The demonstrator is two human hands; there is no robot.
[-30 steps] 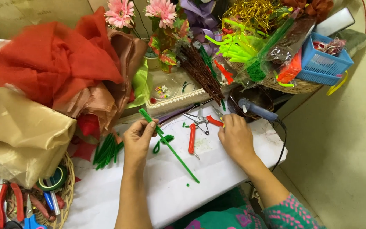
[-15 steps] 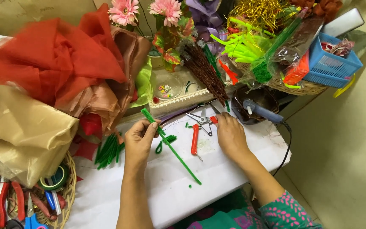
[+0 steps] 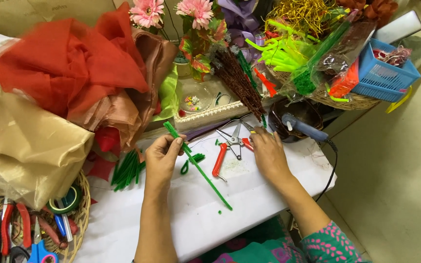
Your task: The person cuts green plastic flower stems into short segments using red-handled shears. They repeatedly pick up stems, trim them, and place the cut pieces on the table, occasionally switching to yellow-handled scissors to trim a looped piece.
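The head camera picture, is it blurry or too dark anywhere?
Head view: evenly lit and mostly sharp; the left hand holding the green pipe cleaner is clear, soft shadows lie under the right hand, and the edges bend slightly.

red fabric (image 3: 69, 63), pink flowers (image 3: 147, 12), blue basket (image 3: 386, 73), glue gun (image 3: 303, 127)

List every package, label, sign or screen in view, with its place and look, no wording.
Clear plastic packet of green pipe cleaners: top right, leaning over the wicker basket; long, transparent, green inside.
Orange packet: beside the blue plastic basket; small, flat.
No signs or screens visible.
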